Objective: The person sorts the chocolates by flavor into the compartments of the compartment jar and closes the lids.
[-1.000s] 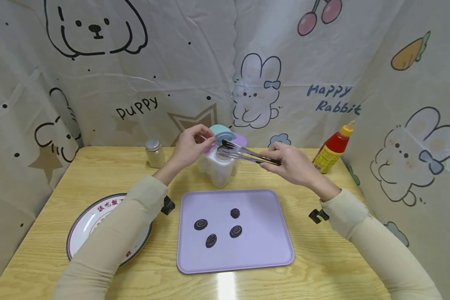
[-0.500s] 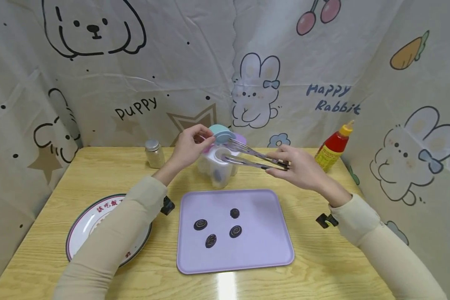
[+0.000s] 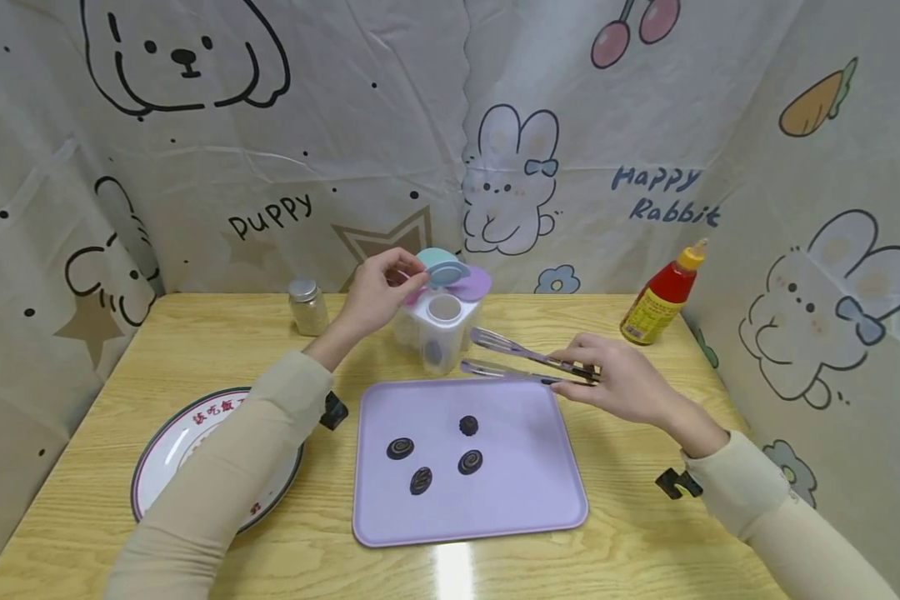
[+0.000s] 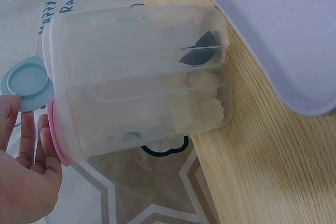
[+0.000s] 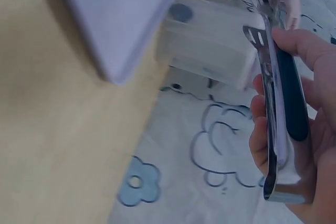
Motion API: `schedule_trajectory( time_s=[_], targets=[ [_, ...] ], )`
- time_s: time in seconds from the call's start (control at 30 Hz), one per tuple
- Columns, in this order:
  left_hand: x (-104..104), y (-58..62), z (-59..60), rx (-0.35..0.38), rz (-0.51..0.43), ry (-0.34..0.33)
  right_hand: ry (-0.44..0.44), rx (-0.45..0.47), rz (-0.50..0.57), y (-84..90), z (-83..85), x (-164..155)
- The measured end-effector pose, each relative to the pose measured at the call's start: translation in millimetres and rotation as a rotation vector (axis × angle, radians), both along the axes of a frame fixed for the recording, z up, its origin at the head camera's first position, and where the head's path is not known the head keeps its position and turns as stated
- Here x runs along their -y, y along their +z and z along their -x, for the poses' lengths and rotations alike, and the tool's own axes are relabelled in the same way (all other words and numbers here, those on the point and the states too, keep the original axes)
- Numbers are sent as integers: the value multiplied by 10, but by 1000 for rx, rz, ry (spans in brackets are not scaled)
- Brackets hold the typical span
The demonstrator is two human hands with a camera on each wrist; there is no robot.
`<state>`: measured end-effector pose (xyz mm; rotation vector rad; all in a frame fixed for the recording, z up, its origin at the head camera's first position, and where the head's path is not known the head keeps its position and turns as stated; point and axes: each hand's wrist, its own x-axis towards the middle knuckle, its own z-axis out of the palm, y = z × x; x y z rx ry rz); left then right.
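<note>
light wooden desk [image 3: 645, 542], items near to far. round white plate with dark rim and red lettering [image 3: 167, 467]: near left, partly under the left sleeve. flat lilac rectangular plastic tray [image 3: 525, 492]: centre, carrying four small dark swirled chocolates [image 3: 421, 481]. right hand [image 3: 622, 385]: above the tray's far right corner, fingers curled round the dark handles of metal tongs [image 3: 521, 362]; tong tips apart, holding nothing, just short of the container. clear plastic compartment container [image 3: 438, 332]: behind the tray, pastel flip lids up, one dark piece visible inside. left hand [image 3: 378, 293]: pinching the round blue lid [image 3: 442, 268]. small glass shaker with metal cap [image 3: 307, 306]: far left. red squeeze bottle with yellow nozzle [image 3: 660, 300]: far right.
</note>
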<state>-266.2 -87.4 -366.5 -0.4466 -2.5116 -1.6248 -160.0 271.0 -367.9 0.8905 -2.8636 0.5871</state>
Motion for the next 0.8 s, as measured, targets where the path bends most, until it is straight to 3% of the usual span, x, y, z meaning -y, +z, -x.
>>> schedule_trajectory(
  time_s=[0.4,0.8],
  targets=[
    [13,-1,-8,15,11,9,39,133,19,-504,-194,-38],
    [0,-12,-11,2,1,7,59,199,11,-685,-250,-36]
  ],
)
